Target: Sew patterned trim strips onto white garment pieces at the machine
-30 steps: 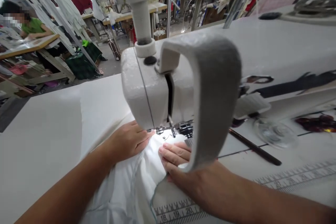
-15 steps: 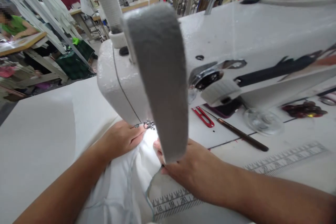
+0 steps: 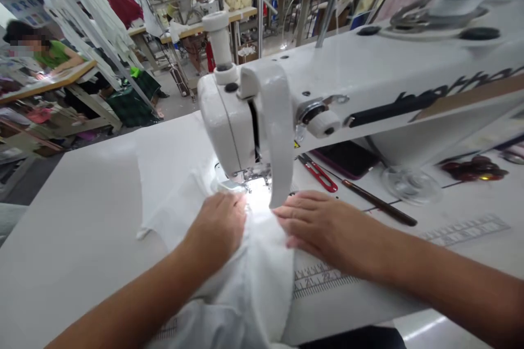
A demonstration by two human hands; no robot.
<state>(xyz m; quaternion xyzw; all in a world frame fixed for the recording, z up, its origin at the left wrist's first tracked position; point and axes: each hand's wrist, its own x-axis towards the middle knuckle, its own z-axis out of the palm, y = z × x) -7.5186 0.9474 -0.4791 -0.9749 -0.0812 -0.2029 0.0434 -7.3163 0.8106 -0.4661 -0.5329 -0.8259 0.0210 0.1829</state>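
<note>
A white sewing machine stands across the white table. White cloth lies under its needle area and runs toward me over the table's near edge. My left hand rests flat on the cloth just left of the needle, fingers stretched. My right hand lies flat on the cloth's right edge, fingers extended toward the needle. Neither hand grips anything.
Red thread snips, a dark phone, a brown stick, a clear bobbin and dark red trinkets lie right of the needle. A printed ruler runs along the table. A person in green works at a far bench.
The view pulled back from the machine head. The cloth has shifted left and forward under the needle. Both hands now lie flatter and nearer together on it.
</note>
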